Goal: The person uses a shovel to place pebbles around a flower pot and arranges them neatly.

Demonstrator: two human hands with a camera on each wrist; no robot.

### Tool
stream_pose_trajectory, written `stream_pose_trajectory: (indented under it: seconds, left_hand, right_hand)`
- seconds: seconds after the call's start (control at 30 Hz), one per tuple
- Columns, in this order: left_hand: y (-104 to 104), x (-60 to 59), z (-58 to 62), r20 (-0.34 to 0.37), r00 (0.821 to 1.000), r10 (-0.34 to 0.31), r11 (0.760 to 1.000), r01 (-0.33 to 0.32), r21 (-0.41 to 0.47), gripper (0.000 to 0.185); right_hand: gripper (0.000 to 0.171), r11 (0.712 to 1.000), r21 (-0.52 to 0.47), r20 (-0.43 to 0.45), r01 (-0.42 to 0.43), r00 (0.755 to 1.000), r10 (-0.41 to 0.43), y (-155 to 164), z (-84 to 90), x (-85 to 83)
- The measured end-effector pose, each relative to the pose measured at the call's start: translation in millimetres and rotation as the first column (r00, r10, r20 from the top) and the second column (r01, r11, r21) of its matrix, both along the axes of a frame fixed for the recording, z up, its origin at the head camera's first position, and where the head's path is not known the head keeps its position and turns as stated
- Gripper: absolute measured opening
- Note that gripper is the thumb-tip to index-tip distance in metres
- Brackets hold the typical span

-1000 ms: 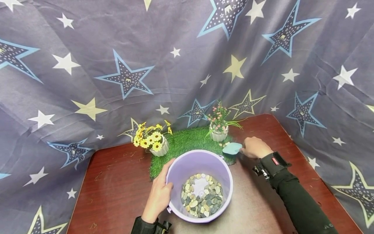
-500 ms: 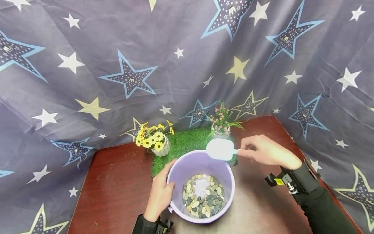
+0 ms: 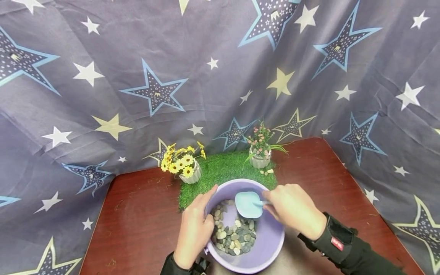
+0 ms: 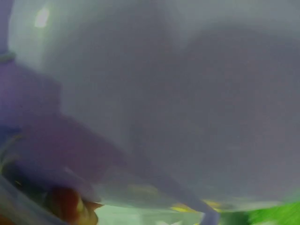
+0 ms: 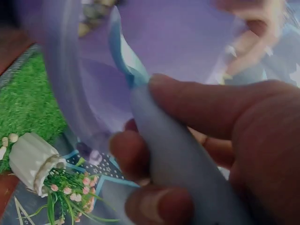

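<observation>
A lilac bucket (image 3: 269, 244) stands at the front of the table with grey, tan and white pebbles (image 3: 237, 238) on its bottom. My left hand (image 3: 194, 227) grips its left rim, thumb on the inner side. In the left wrist view the bucket wall (image 4: 164, 103) fills nearly everything. My right hand (image 3: 295, 208) holds a pale blue scoop (image 3: 248, 205) by the handle, its blade within the bucket's mouth above the pebbles. The right wrist view shows thumb and fingers wrapped around the scoop handle (image 5: 173, 145).
Behind the bucket lies a green turf mat (image 3: 223, 168). On it stand a white pot of yellow flowers (image 3: 190, 173) and a white pot of pink flowers (image 3: 260, 160), with several loose pebbles (image 3: 266, 172) beside the latter. A star-patterned curtain (image 3: 206, 88) borders the red-brown table (image 3: 137, 221).
My right hand has brought the scoop up from the mat's right corner, left and down into the bucket's mouth. The bucket has shifted slightly right and toward me, with my left hand still on its rim.
</observation>
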State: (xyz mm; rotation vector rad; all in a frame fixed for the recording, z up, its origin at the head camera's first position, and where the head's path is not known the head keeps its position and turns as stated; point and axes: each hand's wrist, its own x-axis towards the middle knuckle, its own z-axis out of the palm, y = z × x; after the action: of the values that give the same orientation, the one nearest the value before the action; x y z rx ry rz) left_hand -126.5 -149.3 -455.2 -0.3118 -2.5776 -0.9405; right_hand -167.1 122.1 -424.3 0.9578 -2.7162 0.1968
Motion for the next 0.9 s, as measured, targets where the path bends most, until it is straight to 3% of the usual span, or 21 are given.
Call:
stream_pose_trajectory:
  seconds: [0.17, 0.3, 0.43, 0.67, 0.77, 0.9]
  left_hand:
    - [13.0, 13.0, 12.1, -0.136, 0.991, 0.003, 0.990, -0.023, -0.139, 0.080]
    - [25.4, 22.3, 15.4, -0.155, 0.988, -0.016, 0.985, -0.011, -0.174, 0.083]
    - [36.0, 29.3, 15.9, -0.169, 0.984, -0.047, 0.981, 0.014, -0.194, 0.087]
    - [40.7, 31.8, 13.9, -0.203, 0.978, -0.045, 0.980, 0.004, -0.199, 0.087]
    - [39.8, 29.4, 13.1, -0.228, 0.973, -0.042, 0.982, -0.003, -0.191, 0.085]
    - [39.4, 28.4, 12.4, -0.237, 0.970, -0.052, 0.982, 0.006, -0.189, 0.084]
  right_hand:
    - [0.023, 0.998, 0.044, -0.146, 0.035, 0.989, -0.028, -16.5, -24.3, 10.1]
    - [0.017, 0.996, 0.034, -0.256, 0.078, 0.964, -0.067, -28.7, -46.8, 17.6]
    - [0.011, 0.995, 0.013, -0.299, 0.104, 0.950, -0.095, -38.5, -66.9, 18.6]
    - [0.008, 0.997, 0.083, -0.422, 0.002, 0.906, 0.033, -44.7, -88.9, 12.0]
    - [0.005, 0.996, 0.084, -0.408, -0.023, 0.911, 0.055, -44.1, -88.0, 10.0]
    - [0.009, 0.996, 0.080, -0.320, -0.030, 0.946, 0.055, -42.3, -83.8, 10.4]
